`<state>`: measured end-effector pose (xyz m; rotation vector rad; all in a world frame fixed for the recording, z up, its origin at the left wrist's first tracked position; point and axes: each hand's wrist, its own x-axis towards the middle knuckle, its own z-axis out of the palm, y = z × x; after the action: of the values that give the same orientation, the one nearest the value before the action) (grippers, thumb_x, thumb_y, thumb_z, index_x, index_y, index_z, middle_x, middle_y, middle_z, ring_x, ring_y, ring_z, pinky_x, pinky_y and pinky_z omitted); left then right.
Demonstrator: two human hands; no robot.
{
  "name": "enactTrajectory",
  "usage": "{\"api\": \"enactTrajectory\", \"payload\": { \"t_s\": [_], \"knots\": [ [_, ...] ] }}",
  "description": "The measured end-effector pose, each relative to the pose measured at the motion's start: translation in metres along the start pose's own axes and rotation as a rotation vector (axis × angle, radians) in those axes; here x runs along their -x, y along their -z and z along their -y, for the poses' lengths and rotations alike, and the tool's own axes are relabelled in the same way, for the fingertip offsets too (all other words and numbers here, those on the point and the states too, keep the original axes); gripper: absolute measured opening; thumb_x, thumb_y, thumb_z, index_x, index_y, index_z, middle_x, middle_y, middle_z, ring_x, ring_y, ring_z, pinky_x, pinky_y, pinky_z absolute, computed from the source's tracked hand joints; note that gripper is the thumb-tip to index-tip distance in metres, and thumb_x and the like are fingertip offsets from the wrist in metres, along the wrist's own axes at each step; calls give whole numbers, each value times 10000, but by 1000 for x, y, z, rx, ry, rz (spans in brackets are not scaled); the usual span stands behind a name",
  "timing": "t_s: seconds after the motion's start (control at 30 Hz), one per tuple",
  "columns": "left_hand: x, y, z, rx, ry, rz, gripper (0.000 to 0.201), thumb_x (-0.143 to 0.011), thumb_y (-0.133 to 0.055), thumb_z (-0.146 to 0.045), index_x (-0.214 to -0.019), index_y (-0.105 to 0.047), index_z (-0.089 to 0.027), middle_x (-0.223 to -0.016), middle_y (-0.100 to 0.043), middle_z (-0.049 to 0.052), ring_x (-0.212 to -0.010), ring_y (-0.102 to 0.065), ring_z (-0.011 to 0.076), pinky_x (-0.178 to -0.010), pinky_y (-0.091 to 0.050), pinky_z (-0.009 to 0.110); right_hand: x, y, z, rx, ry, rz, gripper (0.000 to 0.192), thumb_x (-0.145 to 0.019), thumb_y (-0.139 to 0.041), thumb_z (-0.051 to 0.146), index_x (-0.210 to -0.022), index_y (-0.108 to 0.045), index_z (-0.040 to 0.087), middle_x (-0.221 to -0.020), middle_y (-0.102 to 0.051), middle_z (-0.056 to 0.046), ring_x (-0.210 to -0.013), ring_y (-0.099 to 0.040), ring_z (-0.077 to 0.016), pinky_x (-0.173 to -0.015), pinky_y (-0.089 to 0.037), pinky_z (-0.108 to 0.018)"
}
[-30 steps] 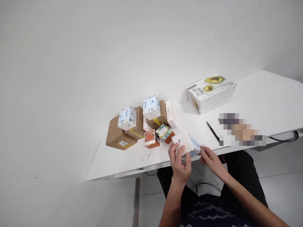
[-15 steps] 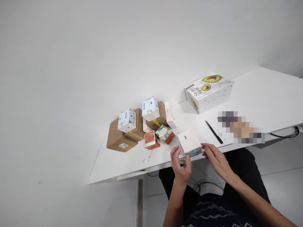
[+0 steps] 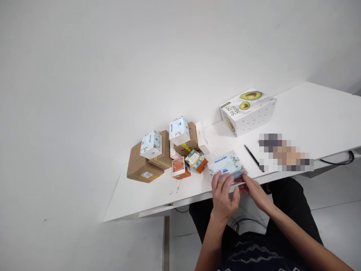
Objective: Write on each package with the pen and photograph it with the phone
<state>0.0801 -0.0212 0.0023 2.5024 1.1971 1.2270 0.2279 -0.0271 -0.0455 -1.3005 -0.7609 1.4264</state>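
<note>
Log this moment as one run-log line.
left hand: on tissue pack | right hand: at its near edge | pack: flat on table | pen: beside

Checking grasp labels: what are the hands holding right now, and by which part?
Both hands hold the white-and-blue soft tissue pack by its near edge: left hand at the near-left, right hand at the near-right corner. It sits low over the white table.

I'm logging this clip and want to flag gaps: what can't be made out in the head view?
- Near edge of the tissue pack: covered by the left hand and right hand.
- Object right of the black pen: pixelated patch hides it.
- Small print on the orange carton: too small.
- Brown boxes: tops partly hidden by packs stacked on them.
- Cable: cut off by the table edge.
</note>
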Motion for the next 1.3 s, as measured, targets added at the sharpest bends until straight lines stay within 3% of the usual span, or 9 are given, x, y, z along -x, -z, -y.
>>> {"api": "enactTrajectory", "payload": {
  "t_s": [0.1,0.2,0.3,0.37,0.47,0.7,0.87,1.0,1.3],
  "knots": [
    [12,-1,15,40,192,-134,266,-858,-526,-189,-1108,-616,-177,-1114,-650,120,-1144,-564,256,-981,-471,484,1,13,7,240,17,-46,452,-838,-447,606,-751,-622,198,-688,-655,-48,-581,-599,-186,-558,-496,-328],
    [25,-3,35,169,519,-240,256,-892,-501,-266,-1095,-621,-167,-1110,-646,124,-1073,-598,223,-952,-486,427,6,20,18,425,134,-162,421,-861,-440,588,-683,-545,221,-565,-548,1,-543,-526,-161,-530,-430,-288],
    [34,-11,49,322,789,-225,316,-894,-491,-320,-1145,-609,-168,-1165,-639,121,-1109,-592,221,-980,-466,408,6,21,24,490,322,-375,368,-855,-471,573,-827,-557,217,-761,-586,-37,-632,-538,-168,-571,-443,-295],
    [36,-17,51,373,851,-161,347,-879,-503,-307,-1183,-599,-170,-1222,-619,120,-1161,-566,225,-1025,-432,410,2,20,25,499,363,-421,430,-850,-482,574,-1035,-565,195,-1011,-593,-104,-726,-571,-185,-605,-473,-312],
    [33,-22,45,378,814,-82,397,-853,-525,-266,-1237,-573,-176,-1294,-574,119,-1224,-519,231,-1068,-396,408,-5,19,24,487,295,-295,533,-873,-444,580,-1243,-521,204,-1146,-575,-128,-770,-606,-198,-649,-506,-339],
    [9,4,10,219,401,-115,445,-893,-500,-254,-1334,-489,-194,-1349,-465,151,-1278,-455,257,-1051,-424,439,-4,11,15,175,92,-146,585,-866,-462,594,-1261,-537,170,-720,-650,-43,-700,-637,-225,-720,-541,-394],
    [-3,15,-5,14,178,-123,413,-871,-520,-195,-1284,-534,-192,-1309,-474,157,-1267,-436,285,-1033,-420,507,2,-2,-2,-5,-14,-21,566,-888,-425,564,-1347,-447,233,-832,-693,-72,-786,-697,-278,-703,-584,-445],
    [-4,13,-8,-50,136,-129,382,-852,-538,-175,-1232,-571,-175,-1285,-498,162,-1271,-425,306,-1007,-434,515,6,-3,-9,15,-7,11,600,-903,-394,549,-1420,-377,245,-860,-701,-78,-813,-705,-278,-739,-585,-451],
    [-5,8,-8,-73,94,-103,382,-853,-542,-150,-1231,-575,-189,-1292,-467,153,-1261,-417,294,-1012,-430,509,5,14,-4,443,107,-65,572,-867,-444,573,-1310,-564,232,-826,-700,-45,-661,-641,-220,-611,-523,-349]
  ]
}}
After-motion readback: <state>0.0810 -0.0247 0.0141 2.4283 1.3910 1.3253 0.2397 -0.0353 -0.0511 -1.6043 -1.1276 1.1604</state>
